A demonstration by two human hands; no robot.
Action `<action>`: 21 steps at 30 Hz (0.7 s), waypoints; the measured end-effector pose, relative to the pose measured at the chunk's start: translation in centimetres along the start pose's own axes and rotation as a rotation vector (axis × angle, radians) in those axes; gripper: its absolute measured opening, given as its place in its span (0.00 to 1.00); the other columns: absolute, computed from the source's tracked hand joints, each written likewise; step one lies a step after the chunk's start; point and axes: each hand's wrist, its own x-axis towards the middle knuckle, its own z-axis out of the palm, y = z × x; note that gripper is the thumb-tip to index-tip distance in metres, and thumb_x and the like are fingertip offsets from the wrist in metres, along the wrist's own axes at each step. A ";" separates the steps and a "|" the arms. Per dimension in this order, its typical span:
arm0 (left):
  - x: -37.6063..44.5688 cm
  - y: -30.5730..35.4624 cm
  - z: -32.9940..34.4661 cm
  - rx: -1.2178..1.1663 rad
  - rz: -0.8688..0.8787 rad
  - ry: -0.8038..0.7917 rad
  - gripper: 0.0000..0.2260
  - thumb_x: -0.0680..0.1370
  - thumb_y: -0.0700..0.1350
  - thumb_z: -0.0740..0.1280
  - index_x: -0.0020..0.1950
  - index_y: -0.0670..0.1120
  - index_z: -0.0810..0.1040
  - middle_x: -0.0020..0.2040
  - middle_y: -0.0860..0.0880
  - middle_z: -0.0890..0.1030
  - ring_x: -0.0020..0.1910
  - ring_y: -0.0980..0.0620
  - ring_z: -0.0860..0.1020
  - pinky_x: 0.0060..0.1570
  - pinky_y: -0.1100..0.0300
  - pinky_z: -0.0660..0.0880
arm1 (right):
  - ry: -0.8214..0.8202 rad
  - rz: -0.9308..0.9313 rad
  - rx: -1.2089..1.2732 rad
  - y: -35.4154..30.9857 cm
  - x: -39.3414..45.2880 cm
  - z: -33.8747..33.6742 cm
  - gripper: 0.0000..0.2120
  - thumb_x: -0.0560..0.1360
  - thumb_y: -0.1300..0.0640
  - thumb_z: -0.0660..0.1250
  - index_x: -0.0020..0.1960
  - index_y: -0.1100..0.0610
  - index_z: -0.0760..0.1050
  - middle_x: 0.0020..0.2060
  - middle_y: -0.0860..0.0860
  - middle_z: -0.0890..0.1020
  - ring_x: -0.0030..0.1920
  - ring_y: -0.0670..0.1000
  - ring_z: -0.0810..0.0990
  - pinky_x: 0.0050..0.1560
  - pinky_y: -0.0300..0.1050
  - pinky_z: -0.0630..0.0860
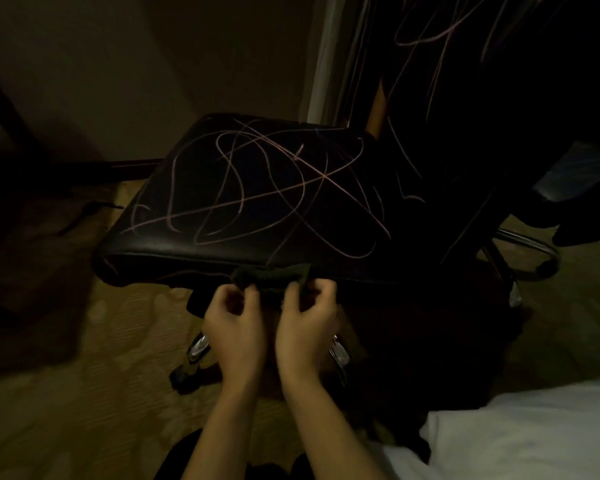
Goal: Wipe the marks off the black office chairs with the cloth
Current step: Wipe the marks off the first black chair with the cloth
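While the room is dim, a black leather office chair seat (257, 188) fills the middle of the view, covered in looping pale pink scribble marks (274, 181). Its tall black backrest (465, 98) rises at the upper right, also streaked with thin lines. At the near front edge of the seat, a dark, rolled cloth (271, 275) lies bunched along the rim. Both bare hands reach up from below and meet at this cloth. The left hand (236, 327) has its fingers curled, pinching the cloth's left end. The right hand (307, 327) pinches the right end, fingers curled round it. The cloth sits just above and between the fingertips, touching the seat edge. Chrome chair legs (196, 348) show beneath the hands, over a patterned tan carpet (84, 393). White bedding (534, 434) fills the lower right corner.
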 end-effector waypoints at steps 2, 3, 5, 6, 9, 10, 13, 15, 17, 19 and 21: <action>0.1 0.1 -0.2 -0.002 0.000 0.027 0.07 0.79 0.43 0.66 0.41 0.50 0.77 0.39 0.48 0.81 0.41 0.49 0.81 0.46 0.40 0.80 | -0.041 0.020 0.022 -0.2 -0.2 0.1 0.05 0.78 0.58 0.66 0.52 0.56 0.72 0.40 0.42 0.77 0.37 0.30 0.76 0.34 0.27 0.71; -0.4 0.4 0.3 0.001 0.001 0.020 0.07 0.79 0.43 0.66 0.41 0.50 0.77 0.39 0.49 0.81 0.41 0.49 0.81 0.46 0.40 0.80 | -0.024 0.025 0.026 -0.1 0.2 -0.4 0.04 0.78 0.57 0.66 0.52 0.54 0.72 0.40 0.44 0.78 0.38 0.35 0.79 0.35 0.31 0.74; -1.9 1.0 2.1 0.010 -0.012 -0.051 0.06 0.78 0.44 0.66 0.41 0.50 0.78 0.38 0.50 0.81 0.39 0.51 0.81 0.45 0.43 0.80 | 0.057 0.035 0.010 0.3 1.6 -2.2 0.04 0.77 0.55 0.66 0.50 0.52 0.71 0.43 0.48 0.80 0.41 0.44 0.81 0.39 0.42 0.78; -2.8 1.3 3.2 0.014 -0.019 -0.095 0.06 0.78 0.45 0.67 0.40 0.49 0.78 0.37 0.50 0.81 0.38 0.52 0.81 0.44 0.44 0.80 | 0.102 0.044 0.003 0.7 2.5 -3.3 0.05 0.77 0.56 0.67 0.50 0.52 0.71 0.44 0.50 0.81 0.42 0.48 0.82 0.40 0.46 0.79; -5.2 2.0 6.7 0.012 -0.041 -0.165 0.08 0.76 0.46 0.71 0.38 0.47 0.77 0.34 0.50 0.80 0.34 0.54 0.80 0.40 0.48 0.80 | 0.208 0.058 0.045 1.0 5.0 -7.0 0.05 0.77 0.58 0.67 0.52 0.53 0.72 0.44 0.48 0.80 0.42 0.47 0.81 0.38 0.38 0.77; -5.9 2.2 7.6 0.005 -0.063 -0.177 0.09 0.76 0.47 0.72 0.38 0.47 0.77 0.34 0.50 0.80 0.33 0.55 0.79 0.38 0.51 0.80 | 0.230 0.066 0.057 1.0 5.7 -7.8 0.05 0.78 0.58 0.66 0.53 0.53 0.71 0.44 0.46 0.79 0.42 0.44 0.80 0.37 0.34 0.75; -7.1 2.2 9.3 -0.033 -0.115 -0.132 0.08 0.75 0.46 0.73 0.38 0.47 0.77 0.34 0.50 0.80 0.34 0.55 0.80 0.37 0.57 0.79 | 0.244 0.085 0.085 1.3 7.0 -8.7 0.07 0.79 0.57 0.65 0.56 0.55 0.70 0.45 0.46 0.77 0.42 0.41 0.77 0.35 0.31 0.72; -7.2 2.1 9.4 -0.052 -0.102 -0.125 0.08 0.76 0.45 0.72 0.38 0.48 0.78 0.35 0.49 0.80 0.34 0.54 0.80 0.37 0.56 0.79 | 0.249 0.081 0.086 1.4 7.0 -8.3 0.08 0.79 0.57 0.64 0.57 0.55 0.70 0.45 0.47 0.77 0.43 0.42 0.78 0.36 0.33 0.73; -6.7 1.9 8.7 -0.024 -0.070 -0.127 0.08 0.77 0.43 0.71 0.38 0.47 0.77 0.34 0.48 0.79 0.33 0.53 0.79 0.36 0.57 0.78 | 0.239 0.076 0.083 1.4 6.5 -7.4 0.08 0.79 0.57 0.64 0.58 0.56 0.70 0.45 0.46 0.77 0.42 0.44 0.79 0.34 0.34 0.73; -5.5 1.7 7.5 -0.025 -0.068 -0.106 0.08 0.77 0.42 0.70 0.38 0.46 0.77 0.34 0.47 0.79 0.34 0.51 0.79 0.36 0.55 0.78 | 0.204 0.070 0.095 1.3 5.7 -6.0 0.07 0.79 0.57 0.64 0.57 0.55 0.70 0.45 0.46 0.77 0.42 0.43 0.79 0.32 0.33 0.73; -3.9 1.2 5.5 -0.034 -0.087 -0.067 0.07 0.77 0.41 0.70 0.39 0.46 0.78 0.36 0.47 0.80 0.37 0.49 0.80 0.39 0.52 0.79 | 0.160 0.062 0.095 1.0 4.4 -4.3 0.06 0.79 0.56 0.65 0.55 0.54 0.71 0.44 0.45 0.77 0.42 0.43 0.79 0.34 0.33 0.73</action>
